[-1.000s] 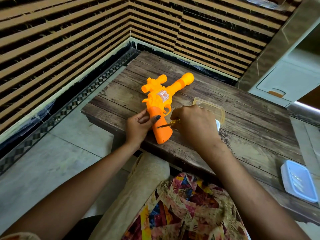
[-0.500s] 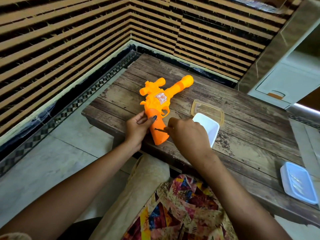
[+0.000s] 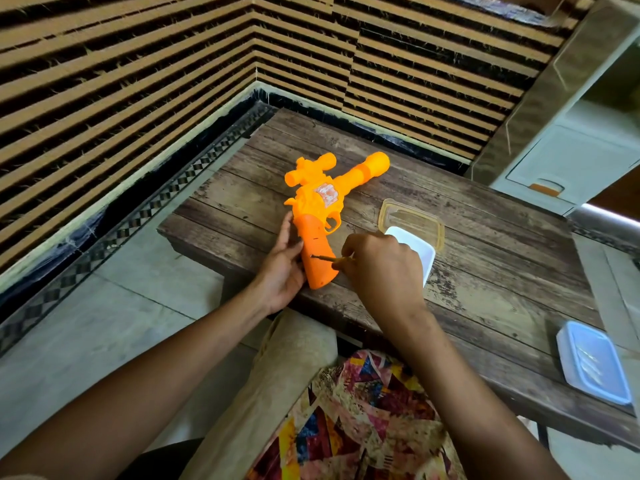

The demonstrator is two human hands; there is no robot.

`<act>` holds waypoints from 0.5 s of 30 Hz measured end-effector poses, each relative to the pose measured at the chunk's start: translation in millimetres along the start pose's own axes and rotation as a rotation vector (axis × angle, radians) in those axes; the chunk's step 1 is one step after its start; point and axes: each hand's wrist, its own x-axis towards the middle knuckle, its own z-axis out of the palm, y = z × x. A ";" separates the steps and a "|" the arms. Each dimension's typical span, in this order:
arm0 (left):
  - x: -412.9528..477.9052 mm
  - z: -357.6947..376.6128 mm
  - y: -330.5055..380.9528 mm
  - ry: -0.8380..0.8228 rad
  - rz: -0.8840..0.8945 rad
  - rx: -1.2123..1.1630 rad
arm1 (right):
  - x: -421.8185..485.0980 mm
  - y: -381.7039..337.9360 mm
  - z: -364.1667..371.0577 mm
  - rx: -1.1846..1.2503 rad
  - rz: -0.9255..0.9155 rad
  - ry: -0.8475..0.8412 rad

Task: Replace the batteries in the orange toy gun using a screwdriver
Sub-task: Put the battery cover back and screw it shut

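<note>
The orange toy gun (image 3: 320, 216) lies flat on the wooden table (image 3: 485, 271), grip toward me, barrel pointing up and right. My left hand (image 3: 282, 268) rests against the left side of the grip with fingers mostly straight, steadying it. My right hand (image 3: 384, 268) grips a small screwdriver (image 3: 325, 259); its thin shaft points left and the tip touches a spot on the grip's face. The handle is hidden in my fist.
A white tray (image 3: 420, 249) sits partly under my right hand, overlapping a clear yellowish container (image 3: 412, 216). A pale blue lidded box (image 3: 594, 362) lies at the table's right near edge. Striped walls meet behind the table; a white cabinet (image 3: 568, 161) stands at right.
My left thumb came off the grip and the hand now lies along its left side. My right hand shifted slightly, with the screwdriver tip set lower on the grip.
</note>
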 end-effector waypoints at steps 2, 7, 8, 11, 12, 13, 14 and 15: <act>0.9 -1.3 -2.1 -0.007 0.016 -0.006 | -0.7 -1.4 1.5 -0.025 -0.009 -0.004; 5.3 -6.9 -7.8 -0.029 0.026 0.037 | -1.0 -1.1 -0.1 -0.026 -0.016 0.012; 5.6 -7.3 -7.5 -0.034 0.022 0.050 | -0.4 -1.1 -1.4 -0.029 -0.015 0.007; 4.8 -8.4 -7.4 -0.047 0.033 0.069 | 0.7 -0.5 -6.0 -0.005 -0.003 -0.034; 3.4 -8.5 -6.6 -0.049 0.034 0.067 | 0.4 -0.1 -8.0 0.034 0.005 -0.058; 3.3 -8.7 -6.9 -0.048 0.038 0.064 | -0.1 0.3 -10.0 0.084 0.011 -0.078; 3.6 -8.9 -7.6 -0.042 0.045 0.067 | -0.8 0.9 -11.2 0.125 0.009 -0.090; 3.2 -8.2 -7.7 -0.040 0.051 0.065 | -0.9 1.7 -11.8 0.145 0.000 -0.093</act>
